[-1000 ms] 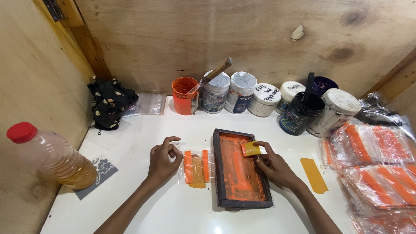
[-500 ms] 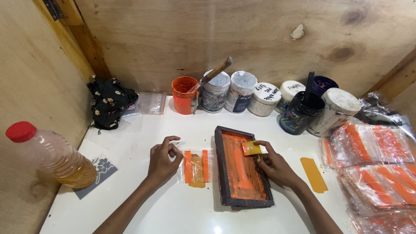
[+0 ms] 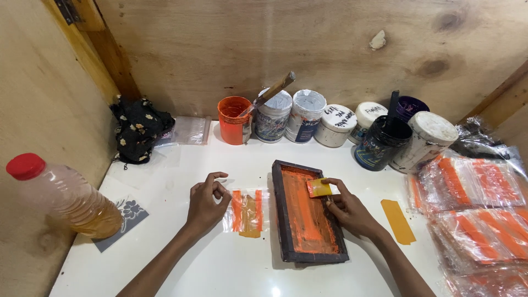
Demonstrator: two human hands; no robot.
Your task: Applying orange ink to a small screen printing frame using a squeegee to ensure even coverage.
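Right hand [image 3: 352, 212] pinches a small yellow scraper [image 3: 318, 188] at the far end of the orange frame [image 3: 307, 217] | frame runs long, near to far | left hand [image 3: 204, 201] loosely curled, touches the clear bag [image 3: 246, 211] just left of the frame

Right hand [image 3: 352, 212]: grips a small yellow-orange squeegee card [image 3: 318, 188], its edge set on the orange-inked mesh near the frame's top right.
Screen: dark wooden rectangular printing frame [image 3: 286, 220], lying flat on the white tabletop [image 3: 220, 269].
Left hand [image 3: 204, 202]: fingertips rest on the left edge of a clear plastic pouch with orange stripes [image 3: 246, 212], just left of the frame.
Back row: orange plastic cup [image 3: 234, 120] with a wooden stick, white-lidded jars, dark ink pot [image 3: 381, 144].
Left edge: red-capped plastic bottle of amber liquid [image 3: 63, 197].
Right edge: stacked orange-striped clear pouches [image 3: 478, 220]; loose orange strip [image 3: 398, 221].
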